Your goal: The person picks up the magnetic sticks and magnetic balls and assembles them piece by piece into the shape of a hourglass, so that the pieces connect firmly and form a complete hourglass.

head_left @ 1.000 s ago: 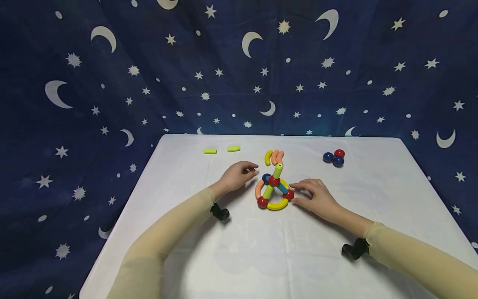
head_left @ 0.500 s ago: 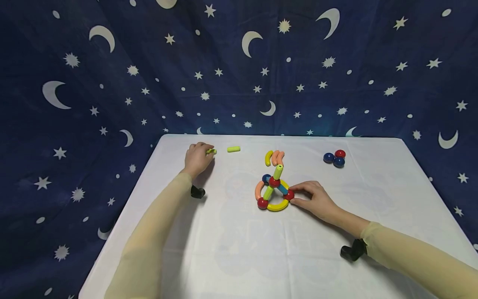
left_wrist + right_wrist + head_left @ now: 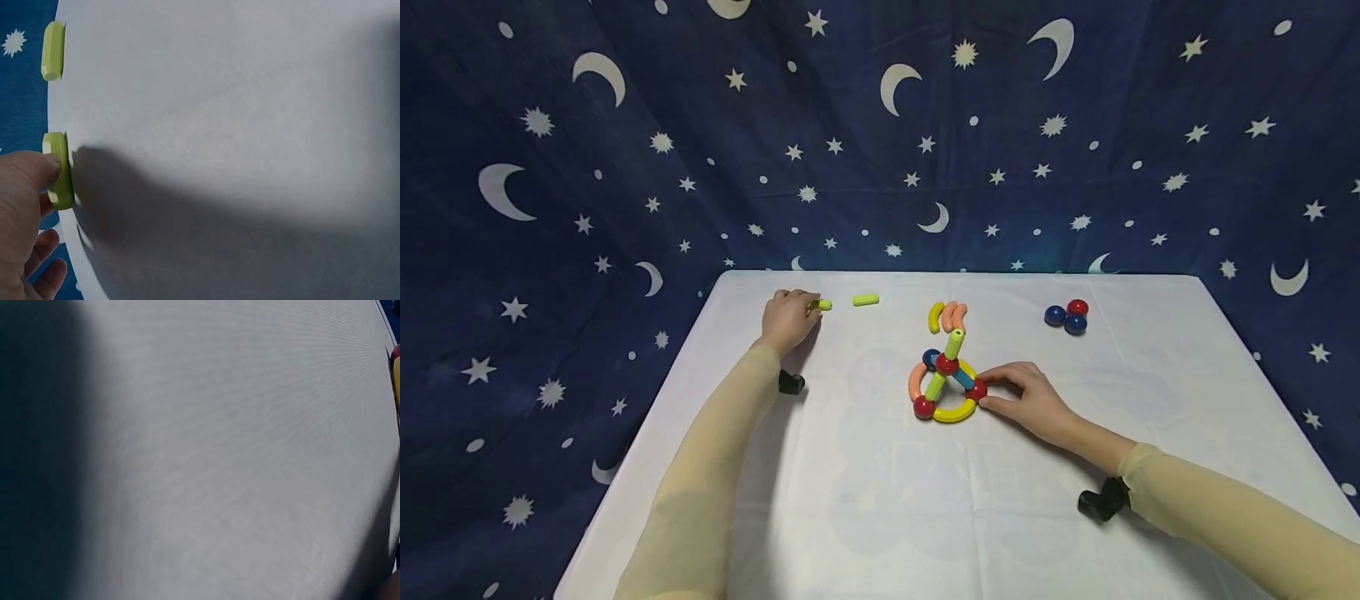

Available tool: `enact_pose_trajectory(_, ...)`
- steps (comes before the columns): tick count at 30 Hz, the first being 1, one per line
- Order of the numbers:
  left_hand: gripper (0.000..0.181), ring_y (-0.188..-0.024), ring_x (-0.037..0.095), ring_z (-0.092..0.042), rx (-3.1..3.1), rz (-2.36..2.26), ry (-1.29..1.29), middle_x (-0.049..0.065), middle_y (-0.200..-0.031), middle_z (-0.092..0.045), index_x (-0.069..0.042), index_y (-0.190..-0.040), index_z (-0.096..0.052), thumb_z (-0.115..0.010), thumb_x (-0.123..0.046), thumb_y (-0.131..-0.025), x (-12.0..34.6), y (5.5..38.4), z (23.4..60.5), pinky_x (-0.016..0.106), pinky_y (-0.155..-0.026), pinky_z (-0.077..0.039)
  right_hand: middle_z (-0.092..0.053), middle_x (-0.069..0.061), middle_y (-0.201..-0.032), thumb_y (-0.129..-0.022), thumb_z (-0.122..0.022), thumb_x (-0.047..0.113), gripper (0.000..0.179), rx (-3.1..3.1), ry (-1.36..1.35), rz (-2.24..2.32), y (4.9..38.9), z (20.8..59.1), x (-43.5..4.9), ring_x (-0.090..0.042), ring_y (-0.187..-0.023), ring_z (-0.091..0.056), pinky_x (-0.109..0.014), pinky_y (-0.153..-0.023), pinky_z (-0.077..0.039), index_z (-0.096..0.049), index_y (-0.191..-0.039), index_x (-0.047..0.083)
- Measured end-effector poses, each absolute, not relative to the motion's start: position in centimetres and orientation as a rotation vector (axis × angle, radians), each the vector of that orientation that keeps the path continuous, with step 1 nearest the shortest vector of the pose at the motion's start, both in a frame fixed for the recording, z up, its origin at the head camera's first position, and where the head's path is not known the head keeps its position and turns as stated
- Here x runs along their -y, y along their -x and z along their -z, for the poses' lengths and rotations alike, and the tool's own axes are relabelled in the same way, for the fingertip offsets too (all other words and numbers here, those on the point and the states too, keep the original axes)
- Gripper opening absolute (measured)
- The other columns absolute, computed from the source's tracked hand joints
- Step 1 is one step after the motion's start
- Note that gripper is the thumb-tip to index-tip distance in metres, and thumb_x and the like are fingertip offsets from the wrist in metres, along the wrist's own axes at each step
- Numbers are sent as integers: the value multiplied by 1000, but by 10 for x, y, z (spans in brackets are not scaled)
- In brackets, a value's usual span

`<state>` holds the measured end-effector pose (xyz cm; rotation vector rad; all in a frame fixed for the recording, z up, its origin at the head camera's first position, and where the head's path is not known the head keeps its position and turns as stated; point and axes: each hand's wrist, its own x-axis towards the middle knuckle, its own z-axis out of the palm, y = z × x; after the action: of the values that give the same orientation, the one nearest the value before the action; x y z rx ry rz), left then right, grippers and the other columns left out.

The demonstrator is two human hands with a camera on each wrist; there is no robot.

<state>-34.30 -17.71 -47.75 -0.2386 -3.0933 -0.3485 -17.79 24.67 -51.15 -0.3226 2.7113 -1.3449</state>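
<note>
Far left, the left hand point(image 3: 787, 322) is over near the back of the white cloth-covered worktop point(image 3: 857, 467), its grip pinching a short lime-green stick point(image 3: 63, 181); can't tell if the stick is lifted or touching the cloth. A second lime-green stick point(image 3: 866, 299) lies just right of it, apart from the fingers. Around the middle there's a yellow curved piece point(image 3: 936, 317) beside a pair of peach curved pieces point(image 3: 959, 317), and in front of those sits the built frame point(image 3: 935, 386): a ring of yellow and peach curves with balls, lime and blue sticks slanting up to a glossy red top ball point(image 3: 947, 364), plus one more lime stick poking up from that. The right hand point(image 3: 1036, 404) has its grip on the glossy red corner ball point(image 3: 976, 390) at the frame's right side. Further right, two glossy dark-blue balls point(image 3: 1076, 324) and a loose red ball point(image 3: 1078, 307) are bunched together.
</note>
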Motion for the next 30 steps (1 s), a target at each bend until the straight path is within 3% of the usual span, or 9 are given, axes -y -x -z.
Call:
enact_pose_trajectory(10,33,-104,32,-52,3092,617,248,11,-114,-67,-10,-124,-72,-72,-26,-95,177,337,478,48,-95,-41,-66,0,-122,-90,-80,38,40,-2731,318,1324,179,513,-245,-24,-125,-45,-54,-108,-36,-72,-125,20)
enact_pose_trajectory(17,33,-105,29,-51,3139,855,217,8,-111,-71,-11,-120,-74,-75,-31,-94,176,332,478,46,-96,-39,-66,0,-122,-90,-80,40,41,-2743,306,1312,179,514,-245,-25,-126,-44,-56,-108,-35,-72,-125,20)
enact_pose_trajectory(30,32,-103,28,-54,3082,893,303,8,-112,-69,-11,-119,-74,-76,-32,-94,162,318,479,45,-93,-40,-69,1,-119,-90,-80,39,39,-2777,333,1331,177,514,-246,-24,-123,-47,-54,-106,-35,-73,-123,20)
